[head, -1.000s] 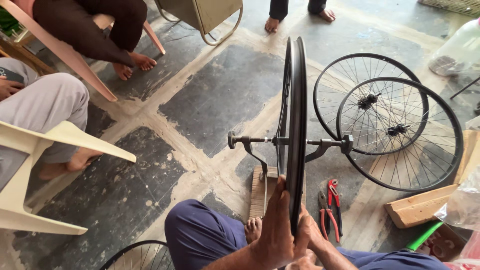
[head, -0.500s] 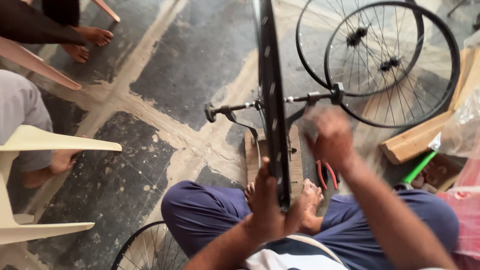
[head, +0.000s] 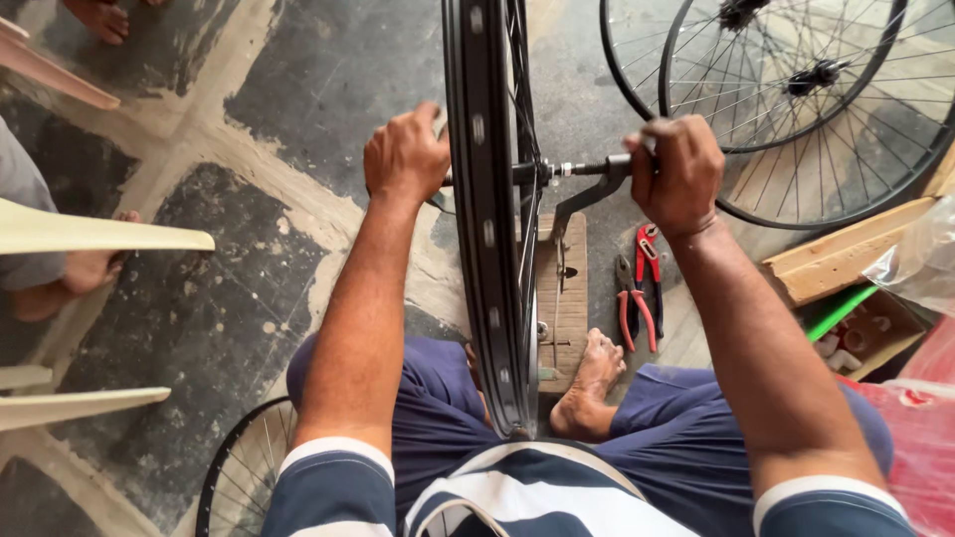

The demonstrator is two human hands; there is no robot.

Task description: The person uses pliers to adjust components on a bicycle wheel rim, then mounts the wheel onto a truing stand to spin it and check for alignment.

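The left hand (head: 405,156) was clenched on the axle end just left of the upright black wheel rim (head: 484,219), which stood between both grips. Right of the rim, the right hand (head: 676,171) gripped the stand arm (head: 589,179), fingers curled shut; red pliers (head: 640,288) lay just below it

Soft, even daylight — bright at the upper right, dimmer at the left. Shadows stay faint; the frame is sharp, with mild wide-angle stretching at the edges.
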